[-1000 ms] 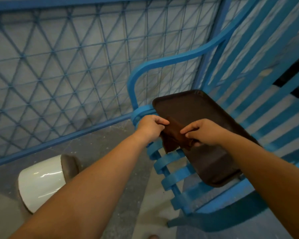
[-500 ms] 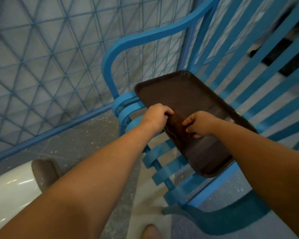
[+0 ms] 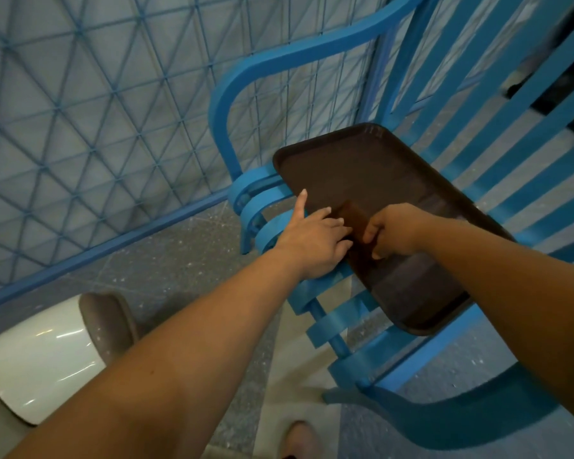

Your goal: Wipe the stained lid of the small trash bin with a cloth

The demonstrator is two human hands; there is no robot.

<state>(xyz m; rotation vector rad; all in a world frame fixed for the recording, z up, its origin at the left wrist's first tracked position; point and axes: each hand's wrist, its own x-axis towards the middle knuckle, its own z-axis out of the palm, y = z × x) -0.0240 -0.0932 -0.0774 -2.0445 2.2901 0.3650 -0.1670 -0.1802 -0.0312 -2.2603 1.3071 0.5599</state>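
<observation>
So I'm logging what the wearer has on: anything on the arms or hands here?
Nothing visible. The left hand and right hand are bare, with no gloves, rings or watch showing, and both forearms are bare up to the frame edge, with no sleeves in view. Fingernails look short and unpainted.

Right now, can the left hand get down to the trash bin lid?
Probably yes. The left hand lies open on the chair seat's edge, holding nothing, and only bare floor shows between it and the brown lid down left.

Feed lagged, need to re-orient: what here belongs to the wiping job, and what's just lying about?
Job: cloth held by right hand; left hand open beside it; white bin with brown lid on floor.
Lying about: tray, blue chair.
</observation>
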